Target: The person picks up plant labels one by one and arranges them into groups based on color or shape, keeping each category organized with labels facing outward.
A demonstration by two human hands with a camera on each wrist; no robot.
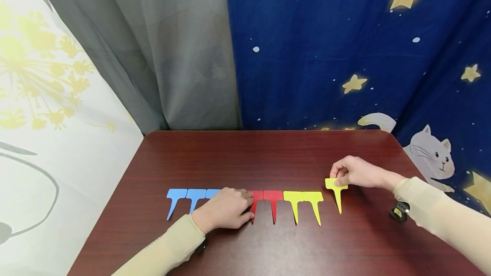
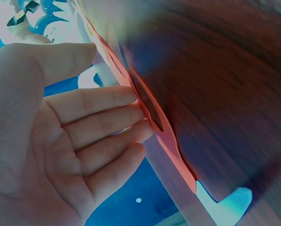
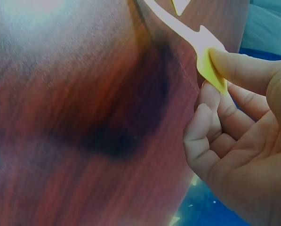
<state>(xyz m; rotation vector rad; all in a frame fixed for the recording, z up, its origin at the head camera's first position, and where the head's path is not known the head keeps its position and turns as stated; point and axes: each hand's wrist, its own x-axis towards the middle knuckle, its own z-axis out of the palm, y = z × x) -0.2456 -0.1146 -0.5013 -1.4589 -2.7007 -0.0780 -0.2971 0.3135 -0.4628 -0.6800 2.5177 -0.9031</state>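
Observation:
A row of T-shaped plant labels lies across the table: blue labels (image 1: 177, 194) at left, red labels (image 1: 273, 196) in the middle, two yellow labels (image 1: 293, 196) at right. Over the middle of the row is my left hand (image 1: 225, 208), its fairly straight fingertips touching the red labels (image 2: 167, 143). It covers part of the blue and red ones. To the right of the row, my right hand (image 1: 357, 172) pinches another yellow plant label (image 1: 336, 185) by its wide top, between thumb and fingers. That label's pointed stem faces the near side, apart from the row.
The dark red-brown wooden table (image 1: 245, 156) has rounded far corners. Behind it hang a grey curtain (image 1: 192, 54) and a blue curtain with stars (image 1: 307, 54). A pale patterned wall or cloth (image 1: 76, 161) borders the left side.

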